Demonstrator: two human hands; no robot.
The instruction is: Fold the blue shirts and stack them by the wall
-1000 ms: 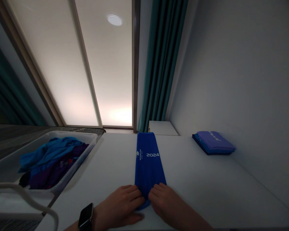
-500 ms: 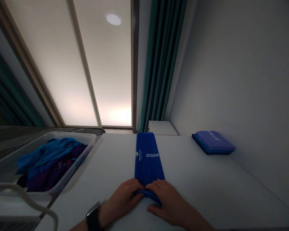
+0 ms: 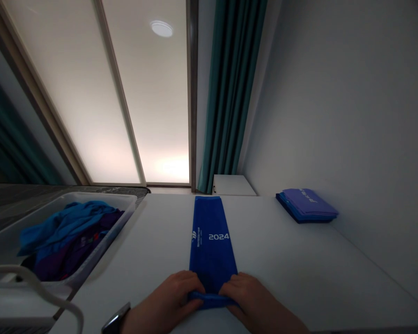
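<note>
A long blue folded cloth garment [image 3: 214, 260] with "2024" and a small logo printed in white lies lengthwise on the white table. At its near end, the edge is turned up into a narrow fold. My left hand [image 3: 177, 294], with a dark watch at the wrist, pinches the left corner of that fold. The right corner is gripped by my right hand [image 3: 249, 297], thumb below and fingers on top. Parts of the fold are hidden under the fingers of both hands.
A stack of folded purple and blue clothes [image 3: 308, 205] sits at the table's right, by the wall. To the left, a translucent bin [image 3: 125, 202] holds crumpled blue and purple clothes [image 3: 73, 236]. A pale curved tube [image 3: 38, 285] crosses the lower left. A white cabinet [image 3: 233, 184] stands behind the table.
The blue garment has slid toward me, and both hands have come nearer and moved slightly apart. The turned-up near edge now shows between them.
</note>
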